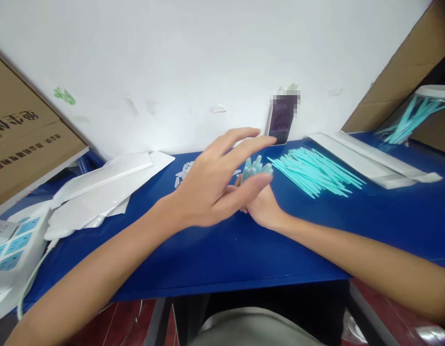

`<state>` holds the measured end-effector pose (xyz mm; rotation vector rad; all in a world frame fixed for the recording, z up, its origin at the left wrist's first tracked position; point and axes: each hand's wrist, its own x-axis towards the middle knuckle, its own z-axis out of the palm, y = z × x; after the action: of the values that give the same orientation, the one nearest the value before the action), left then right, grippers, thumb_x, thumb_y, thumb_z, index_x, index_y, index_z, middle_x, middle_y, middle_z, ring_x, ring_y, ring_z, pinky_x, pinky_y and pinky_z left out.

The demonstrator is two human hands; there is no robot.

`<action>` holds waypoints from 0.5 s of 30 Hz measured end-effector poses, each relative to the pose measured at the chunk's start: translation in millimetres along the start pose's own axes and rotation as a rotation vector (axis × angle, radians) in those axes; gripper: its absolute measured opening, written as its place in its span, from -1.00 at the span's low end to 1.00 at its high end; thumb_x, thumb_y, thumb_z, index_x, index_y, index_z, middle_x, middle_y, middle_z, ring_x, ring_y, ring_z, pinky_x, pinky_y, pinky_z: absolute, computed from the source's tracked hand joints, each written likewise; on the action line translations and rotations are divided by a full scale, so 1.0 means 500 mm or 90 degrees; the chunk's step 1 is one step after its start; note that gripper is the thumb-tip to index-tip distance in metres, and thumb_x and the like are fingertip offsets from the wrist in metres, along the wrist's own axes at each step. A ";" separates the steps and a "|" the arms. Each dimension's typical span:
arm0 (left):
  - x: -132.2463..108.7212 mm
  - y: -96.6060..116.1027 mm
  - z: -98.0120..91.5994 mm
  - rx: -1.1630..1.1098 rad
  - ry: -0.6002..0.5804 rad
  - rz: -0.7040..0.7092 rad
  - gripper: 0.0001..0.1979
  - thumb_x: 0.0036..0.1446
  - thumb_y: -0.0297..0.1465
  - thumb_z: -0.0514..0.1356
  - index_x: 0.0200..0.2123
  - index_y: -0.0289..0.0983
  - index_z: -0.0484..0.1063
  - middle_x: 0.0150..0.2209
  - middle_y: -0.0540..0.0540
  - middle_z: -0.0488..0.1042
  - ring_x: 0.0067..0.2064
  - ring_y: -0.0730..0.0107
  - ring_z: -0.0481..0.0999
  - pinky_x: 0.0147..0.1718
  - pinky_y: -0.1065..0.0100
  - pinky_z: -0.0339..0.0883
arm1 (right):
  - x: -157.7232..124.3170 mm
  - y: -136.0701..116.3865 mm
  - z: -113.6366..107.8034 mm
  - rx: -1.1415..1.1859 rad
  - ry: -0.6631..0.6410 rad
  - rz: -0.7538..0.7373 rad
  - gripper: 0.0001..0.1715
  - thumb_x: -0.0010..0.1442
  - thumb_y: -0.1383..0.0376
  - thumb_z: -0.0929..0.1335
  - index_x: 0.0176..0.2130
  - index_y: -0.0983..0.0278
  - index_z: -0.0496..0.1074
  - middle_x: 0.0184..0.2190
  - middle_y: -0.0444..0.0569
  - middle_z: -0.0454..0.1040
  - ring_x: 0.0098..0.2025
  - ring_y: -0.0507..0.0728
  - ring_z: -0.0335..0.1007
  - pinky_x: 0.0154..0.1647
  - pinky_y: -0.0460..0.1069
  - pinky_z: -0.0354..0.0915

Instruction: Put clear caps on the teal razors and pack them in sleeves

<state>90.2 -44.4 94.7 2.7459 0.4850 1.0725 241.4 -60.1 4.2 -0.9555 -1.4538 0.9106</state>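
Observation:
My left hand [215, 180] hovers over the middle of the blue table [215, 254] with fingers stretched out and apart, holding nothing. Behind it my right hand [261, 206] rests on the table, mostly hidden, closed round a bunch of teal sticks [256, 167] whose tips stand up above the left fingers. A loose pile of teal sticks [316, 170] lies just right of both hands. Small white caps [184, 172] are scattered behind the left hand.
White plastic bags [103, 185] lie at the left. A phone [282, 120] leans on the wall. White trays [369, 156], a jar of teal sticks [416, 117], cardboard boxes [20, 139] and a power strip [11, 245] ring the table.

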 end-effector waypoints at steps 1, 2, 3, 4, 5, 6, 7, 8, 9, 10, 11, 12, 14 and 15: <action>0.018 -0.005 0.014 -0.011 -0.031 0.005 -0.63 0.44 -0.25 0.03 0.17 -0.25 0.45 0.20 -0.22 0.47 0.23 0.08 0.46 0.19 0.06 0.38 | -0.002 0.008 0.001 0.010 -0.028 0.027 -0.60 0.19 0.12 0.37 -0.53 0.18 0.16 -0.68 -0.24 0.20 -0.59 -0.01 0.14 -0.55 -0.05 0.10; 0.031 -0.011 0.029 -0.022 -0.074 0.004 -0.63 0.45 -0.26 0.02 0.13 -0.29 0.48 0.11 -0.23 0.54 0.13 0.12 0.53 0.12 0.10 0.43 | -0.002 0.014 0.002 0.013 -0.054 0.046 -0.62 0.18 0.13 0.36 -0.53 0.17 0.16 -0.70 -0.25 0.20 -0.62 0.00 0.16 -0.57 -0.05 0.10; 0.040 -0.017 0.043 -0.022 -0.098 -0.015 -0.63 0.46 -0.28 0.00 0.08 -0.32 0.50 0.00 -0.23 0.59 0.03 0.15 0.58 0.05 0.13 0.46 | -0.003 0.019 0.001 0.014 -0.076 0.057 -0.64 0.17 0.14 0.36 -0.53 0.17 0.17 -0.71 -0.25 0.20 -0.63 0.00 0.17 -0.59 -0.05 0.10; 0.045 -0.021 0.054 -0.022 -0.098 -0.033 -0.64 0.46 -0.31 -0.01 0.05 -0.34 0.52 -0.03 -0.23 0.60 -0.01 0.16 0.60 0.02 0.14 0.47 | -0.002 0.023 0.000 0.015 -0.092 0.060 -0.67 0.16 0.15 0.36 -0.52 0.17 0.19 -0.71 -0.25 0.20 -0.64 0.01 0.18 -0.59 -0.05 0.10; 0.045 -0.023 0.060 -0.031 -0.099 -0.037 -0.64 0.46 -0.30 0.00 0.06 -0.34 0.52 -0.01 -0.24 0.60 0.01 0.16 0.59 0.04 0.14 0.46 | -0.002 0.024 -0.001 0.017 -0.100 0.057 -0.69 0.16 0.15 0.37 -0.50 0.18 0.21 -0.70 -0.25 0.21 -0.63 0.01 0.17 -0.59 -0.05 0.10; 0.040 -0.026 0.060 -0.044 -0.093 -0.038 -0.63 0.47 -0.29 0.00 0.11 -0.32 0.50 0.06 -0.24 0.58 0.07 0.16 0.57 0.08 0.14 0.43 | -0.001 0.023 -0.004 0.018 -0.100 0.050 -0.70 0.16 0.14 0.37 -0.48 0.18 0.23 -0.68 -0.26 0.21 -0.61 0.00 0.16 -0.58 -0.05 0.11; 0.032 -0.029 0.051 -0.058 -0.079 -0.041 -0.61 0.47 -0.25 0.01 0.17 -0.28 0.46 0.14 -0.22 0.53 0.15 0.15 0.53 0.13 0.14 0.40 | 0.000 0.022 -0.007 0.014 -0.096 0.040 -0.69 0.17 0.13 0.39 -0.46 0.19 0.24 -0.65 -0.26 0.21 -0.59 -0.01 0.14 -0.56 -0.05 0.11; 0.019 -0.037 0.035 -0.065 -0.067 -0.049 -0.58 0.48 -0.21 0.01 0.25 -0.22 0.40 0.24 -0.19 0.47 0.23 0.14 0.46 0.19 0.13 0.36 | 0.001 0.019 -0.010 0.003 -0.088 0.027 -0.67 0.18 0.11 0.40 -0.45 0.19 0.24 -0.62 -0.26 0.19 -0.57 -0.01 0.11 -0.53 -0.05 0.11; 0.003 -0.051 0.010 -0.057 -0.038 -0.085 -0.56 0.48 -0.17 -0.01 0.29 -0.16 0.36 0.28 -0.15 0.43 0.27 0.13 0.43 0.22 0.11 0.33 | 0.001 0.016 -0.014 -0.014 -0.078 0.012 -0.64 0.19 0.09 0.40 -0.46 0.20 0.23 -0.60 -0.25 0.17 -0.54 -0.02 0.07 -0.51 -0.05 0.10; -0.018 -0.072 -0.023 -0.020 -0.002 -0.138 -0.53 0.48 -0.13 -0.04 0.31 -0.13 0.35 0.29 -0.15 0.42 0.26 0.10 0.43 0.22 0.08 0.33 | 0.002 0.013 -0.018 -0.034 -0.071 -0.001 -0.61 0.20 0.09 0.41 -0.47 0.20 0.21 -0.59 -0.25 0.15 -0.53 -0.02 0.04 -0.49 -0.05 0.09; -0.042 -0.101 -0.063 0.050 0.006 -0.204 -0.50 0.46 -0.08 -0.02 0.31 -0.15 0.35 0.28 -0.18 0.42 0.27 0.04 0.42 0.24 0.03 0.30 | 0.002 0.011 -0.022 -0.054 -0.074 -0.008 -0.59 0.21 0.09 0.40 -0.48 0.20 0.19 -0.58 -0.25 0.13 -0.52 -0.02 0.01 -0.48 -0.04 0.09; -0.069 -0.138 -0.107 0.137 -0.030 -0.275 -0.44 0.41 -0.02 0.03 0.31 -0.18 0.37 0.29 -0.22 0.42 0.30 -0.06 0.37 0.29 -0.06 0.22 | 0.003 0.010 -0.026 -0.071 -0.093 -0.006 -0.59 0.22 0.10 0.40 -0.49 0.20 0.19 -0.58 -0.25 0.13 -0.51 -0.01 0.01 -0.47 -0.04 0.08; -0.131 -0.226 -0.200 0.284 -0.155 -0.428 -0.26 0.20 0.09 0.23 0.29 -0.24 0.39 0.32 -0.33 0.35 0.39 -0.32 0.21 0.35 -0.26 -0.01 | 0.004 0.011 -0.031 -0.094 -0.173 0.017 -0.64 0.22 0.15 0.39 -0.49 0.20 0.22 -0.57 -0.22 0.20 -0.50 0.01 0.06 -0.45 -0.03 0.10; -0.164 -0.271 -0.243 0.306 -0.179 -0.530 -0.15 0.01 0.10 0.37 0.26 -0.27 0.42 0.33 -0.37 0.34 0.41 -0.43 0.14 0.35 -0.33 -0.10 | 0.004 0.012 -0.033 -0.106 -0.219 0.030 -0.68 0.21 0.17 0.39 -0.48 0.21 0.25 -0.56 -0.20 0.25 -0.48 0.02 0.11 -0.44 -0.03 0.12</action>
<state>-82.2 56.8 97.1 2.4958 1.7987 0.3802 257.9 -55.4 0.9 -0.9910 -1.8283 1.0379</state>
